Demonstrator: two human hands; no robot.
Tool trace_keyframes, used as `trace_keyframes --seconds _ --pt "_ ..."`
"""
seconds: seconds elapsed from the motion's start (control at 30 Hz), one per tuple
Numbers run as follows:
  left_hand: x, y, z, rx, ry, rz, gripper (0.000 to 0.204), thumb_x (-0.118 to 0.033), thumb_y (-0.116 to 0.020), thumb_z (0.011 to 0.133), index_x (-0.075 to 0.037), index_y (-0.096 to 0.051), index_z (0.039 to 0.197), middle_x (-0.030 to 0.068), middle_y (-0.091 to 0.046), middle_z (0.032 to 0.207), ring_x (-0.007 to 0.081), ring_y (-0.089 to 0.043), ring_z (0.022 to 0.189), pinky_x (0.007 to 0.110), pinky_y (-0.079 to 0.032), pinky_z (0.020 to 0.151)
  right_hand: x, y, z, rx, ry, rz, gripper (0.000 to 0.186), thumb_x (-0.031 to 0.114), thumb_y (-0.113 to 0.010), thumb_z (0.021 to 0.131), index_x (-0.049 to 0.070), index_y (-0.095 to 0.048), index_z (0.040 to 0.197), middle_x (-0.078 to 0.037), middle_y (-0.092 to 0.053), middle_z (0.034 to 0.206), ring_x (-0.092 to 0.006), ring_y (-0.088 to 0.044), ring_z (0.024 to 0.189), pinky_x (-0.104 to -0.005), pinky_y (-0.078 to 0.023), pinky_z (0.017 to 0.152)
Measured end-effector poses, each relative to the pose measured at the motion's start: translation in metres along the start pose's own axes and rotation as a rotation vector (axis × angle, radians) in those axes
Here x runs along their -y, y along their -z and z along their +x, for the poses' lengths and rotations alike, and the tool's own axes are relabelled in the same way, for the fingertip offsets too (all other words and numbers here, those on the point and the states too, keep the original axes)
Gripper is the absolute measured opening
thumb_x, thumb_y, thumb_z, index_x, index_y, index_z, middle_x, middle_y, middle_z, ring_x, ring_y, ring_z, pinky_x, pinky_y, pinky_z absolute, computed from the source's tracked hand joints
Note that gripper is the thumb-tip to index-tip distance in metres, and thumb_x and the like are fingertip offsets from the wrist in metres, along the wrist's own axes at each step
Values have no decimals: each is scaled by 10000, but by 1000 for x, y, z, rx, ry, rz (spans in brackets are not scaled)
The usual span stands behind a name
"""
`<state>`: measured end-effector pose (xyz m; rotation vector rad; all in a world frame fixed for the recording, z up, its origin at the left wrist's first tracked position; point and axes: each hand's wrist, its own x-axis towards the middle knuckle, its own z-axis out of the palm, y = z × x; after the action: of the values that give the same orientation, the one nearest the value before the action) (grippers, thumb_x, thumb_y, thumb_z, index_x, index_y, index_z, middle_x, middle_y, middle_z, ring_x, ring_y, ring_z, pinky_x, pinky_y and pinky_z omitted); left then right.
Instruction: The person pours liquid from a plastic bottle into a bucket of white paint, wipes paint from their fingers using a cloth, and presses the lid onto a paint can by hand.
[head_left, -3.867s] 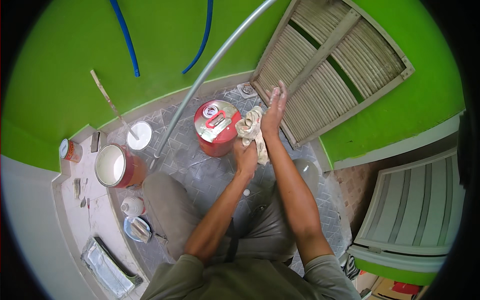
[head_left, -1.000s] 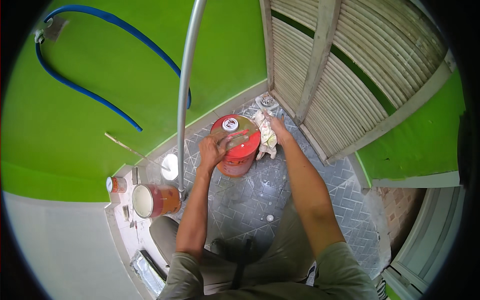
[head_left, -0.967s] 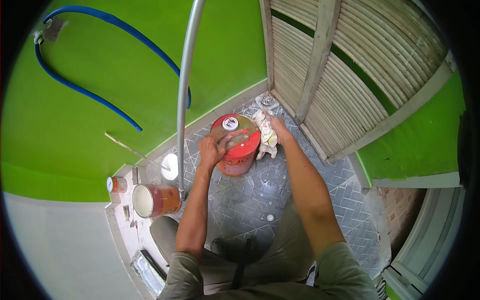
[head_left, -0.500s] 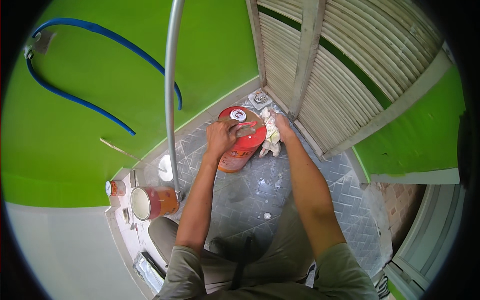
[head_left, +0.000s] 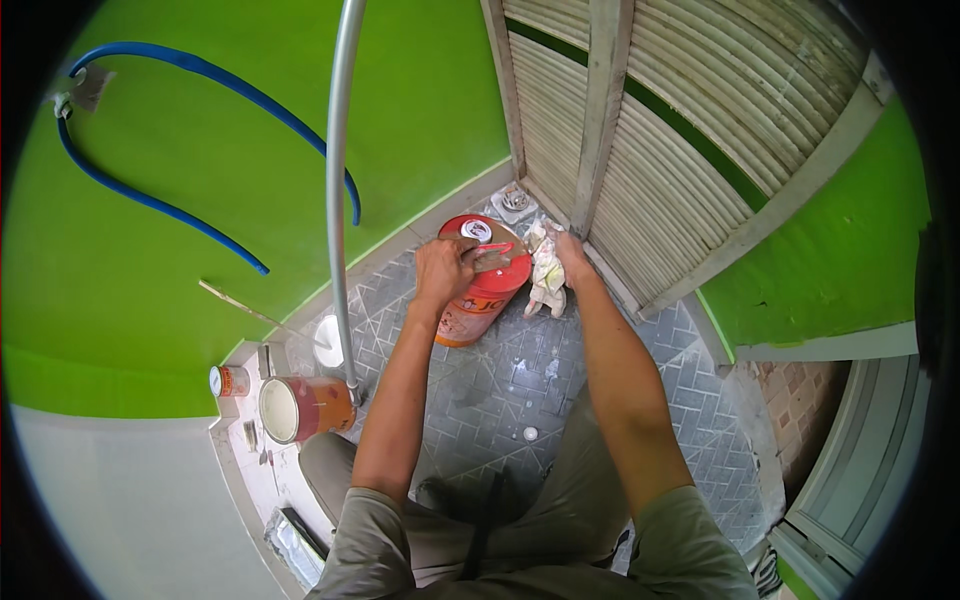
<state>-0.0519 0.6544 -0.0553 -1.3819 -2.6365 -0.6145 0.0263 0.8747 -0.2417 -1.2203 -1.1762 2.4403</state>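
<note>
A red metal can (head_left: 472, 318) stands tilted on the grey tiled floor in front of me. On its top are a round white cap (head_left: 476, 231) and a red handle (head_left: 495, 247). My left hand (head_left: 443, 270) is closed around that handle, though its fingertips are partly hidden. To the right of the can, my right hand (head_left: 571, 258) grips a crumpled white rag (head_left: 547, 272) with yellowish stains. The rag hangs down beside the can, with a narrow gap between them.
An open paint bucket (head_left: 283, 410), a small tin (head_left: 230, 380) and a white lid (head_left: 327, 340) sit at left. A grey pole (head_left: 338, 200) rises near them. A slatted wooden panel (head_left: 680, 170) leans at right. A small white cap (head_left: 530, 434) lies on the floor.
My right hand has drawn the rag slightly away from the can's side. The can appears a little turned, with my left hand still on its handle.
</note>
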Motion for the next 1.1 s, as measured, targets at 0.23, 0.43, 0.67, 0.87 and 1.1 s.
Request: trace_keyframes --seconds 0.23,0.43,0.67,0.87,1.1 --pt "-1 2 -6 7 -14 25 186 -250 -783 821 -149 -814 973 136 -746 854 360 -715 772 440 -554 704 4 -4 -16 -45 25 -8 618 455 -678 959 -109 -640 1210 -229 -699 1101 -331 -695 929 -476 -544 816" --pt "4 5 -23 -44 -29 -4 185 -207 -758 813 -143 -811 978 153 -744 857 365 -715 789 451 -558 723 3 -12 -15 -44 27 -65 549 416 -659 974 -99 -653 1164 -214 -704 1079 -320 -696 888 -476 -548 796" --pt "27 22 -69 -125 -14 -134 184 -198 -762 841 -73 -799 971 166 -753 912 360 -730 833 406 -566 757 6 -33 -25 223 -9 -134 490 388 -612 998 -80 -666 1134 -196 -706 1067 -301 -710 871 -474 -562 755" --pt "50 28 -105 -211 83 -216 190 -202 -776 831 -62 -802 957 172 -756 936 357 -737 847 392 -568 763 0 -57 -29 227 65 -170 519 395 -594 999 -69 -626 1231 -189 -723 1048 -300 -717 899 -461 -587 823" --pt "69 28 -136 -309 155 -201 196 -296 -760 846 -144 -818 956 143 -752 875 366 -723 801 423 -557 714 51 -65 -98 414 -40 60 599 516 -607 985 12 -614 1310 -152 -697 1194 -287 -715 942 -461 -597 809"
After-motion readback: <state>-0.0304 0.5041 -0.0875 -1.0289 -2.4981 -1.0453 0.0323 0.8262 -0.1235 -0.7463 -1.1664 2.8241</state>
